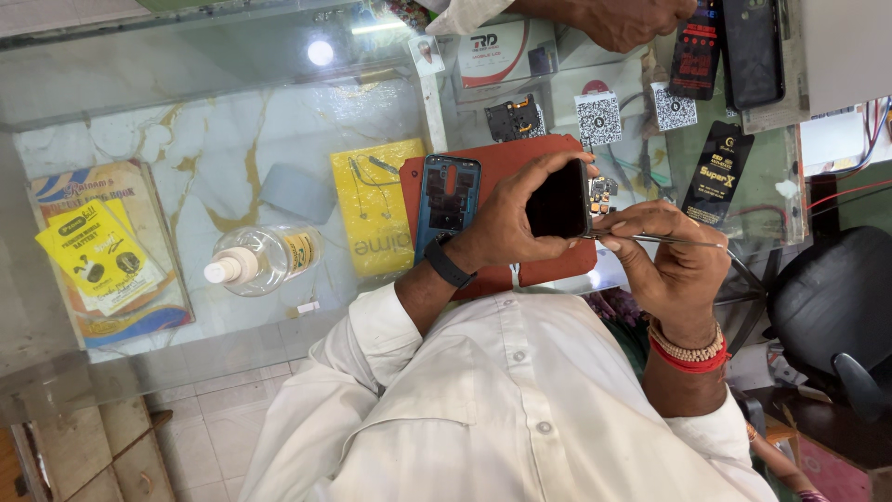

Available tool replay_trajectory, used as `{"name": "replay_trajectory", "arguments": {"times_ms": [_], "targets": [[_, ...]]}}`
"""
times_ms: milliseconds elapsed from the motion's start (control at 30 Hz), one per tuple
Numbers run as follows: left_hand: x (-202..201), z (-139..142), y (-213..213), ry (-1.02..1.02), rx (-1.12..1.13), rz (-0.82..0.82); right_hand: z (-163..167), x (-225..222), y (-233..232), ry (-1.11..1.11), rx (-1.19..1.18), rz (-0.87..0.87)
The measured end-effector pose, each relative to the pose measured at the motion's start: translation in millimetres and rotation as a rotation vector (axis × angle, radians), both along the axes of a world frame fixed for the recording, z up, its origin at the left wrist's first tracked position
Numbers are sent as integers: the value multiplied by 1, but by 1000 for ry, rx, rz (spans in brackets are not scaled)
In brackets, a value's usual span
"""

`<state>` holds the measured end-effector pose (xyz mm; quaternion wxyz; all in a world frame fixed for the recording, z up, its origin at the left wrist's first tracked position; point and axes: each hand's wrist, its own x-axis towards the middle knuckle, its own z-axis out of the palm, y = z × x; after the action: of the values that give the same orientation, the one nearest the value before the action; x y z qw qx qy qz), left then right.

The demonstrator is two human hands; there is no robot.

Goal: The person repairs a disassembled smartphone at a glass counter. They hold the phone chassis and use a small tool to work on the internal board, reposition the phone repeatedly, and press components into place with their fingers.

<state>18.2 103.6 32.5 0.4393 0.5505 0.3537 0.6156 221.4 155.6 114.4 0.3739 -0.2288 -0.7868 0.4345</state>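
Clamped around a black phone [557,200], the left hand [497,223] holds it on edge above a red-brown mat [520,153], with the fingers over the far side and the thumb on the near side. The right hand [669,260] is closed on thin metal tweezers [655,241]. Thumb and forefinger pinch them, and the tip meets the near right corner of the phone. Both hands are close together, just in front of the person's white shirt [502,400].

On the mat, left of the held phone, a phone frame with a blue rim [448,200] lies flat. Touching the mat on its left is a yellow package [376,204]. Further left a clear bottle [260,258] lies on its side on the glass counter [186,121], and at the left end a booklet [98,251] carries a yellow packet. At the far edge another person's hand [632,19] rests near some black phone cases [751,46].
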Motion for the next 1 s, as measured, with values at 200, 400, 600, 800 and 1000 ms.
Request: {"name": "replay_trajectory", "arguments": {"times_ms": [200, 400, 600, 800, 1000], "targets": [[-1, -1, 0, 116, 54, 67, 0, 0, -1, -5, -1, 3], [-1, -1, -1, 137, 34, 69, -1, 2, -1, -13, 1, 1], [-1, -1, 1, 128, 60, 69, -2, 3, -1, -12, 2, -4], [-1, 2, 0, 97, 21, 42, -3, 2, -1, 5, 5, -4], [-1, 6, -1, 45, -18, 3, -3, 2, 0, 1, -4, -12]]}}
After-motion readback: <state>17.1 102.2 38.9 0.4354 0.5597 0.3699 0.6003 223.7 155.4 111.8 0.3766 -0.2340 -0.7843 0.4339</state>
